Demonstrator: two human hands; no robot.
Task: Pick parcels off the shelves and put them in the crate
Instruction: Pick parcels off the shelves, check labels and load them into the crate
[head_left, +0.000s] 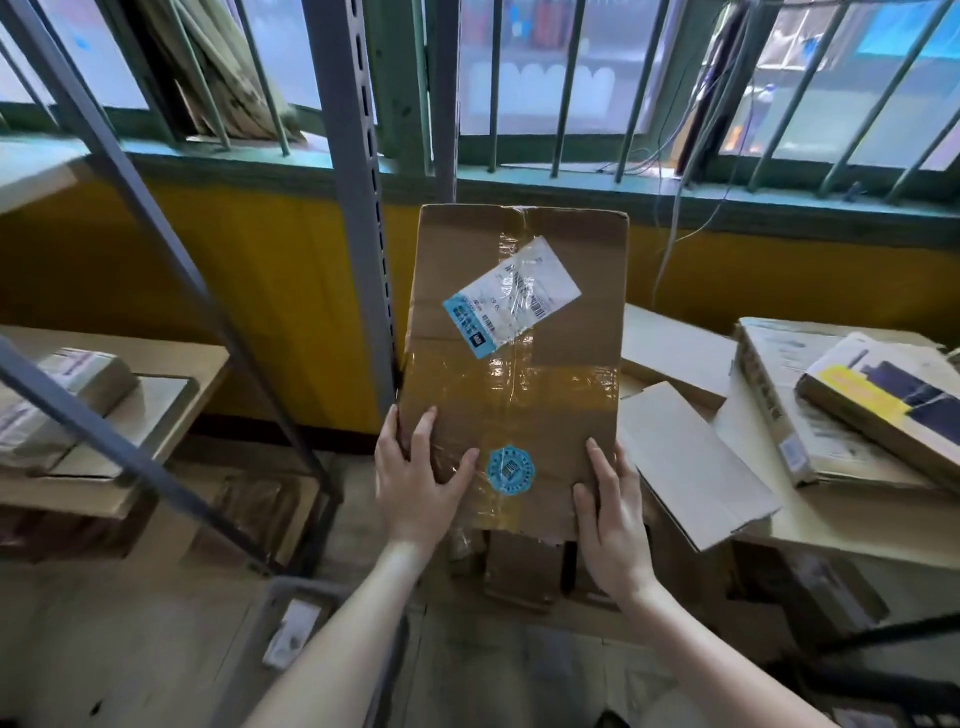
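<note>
A large brown cardboard parcel (519, 384) with a white and blue shipping label, brown tape and a round blue sticker is held up in front of me, tilted away. My left hand (415, 478) grips its lower left edge, thumb on the side and fingers on the face. My right hand (610, 514) holds the lower right corner. A grey crate (291, 592) shows only as a rim and corner low down, left of my left forearm, with a small packet inside.
A grey metal shelf upright (358, 208) stands just left of the parcel. Shelves at the left hold wrapped parcels (62, 395). More cardboard boxes (685, 457) and a printed carton (883, 395) lie on the shelf at the right. A barred window runs behind.
</note>
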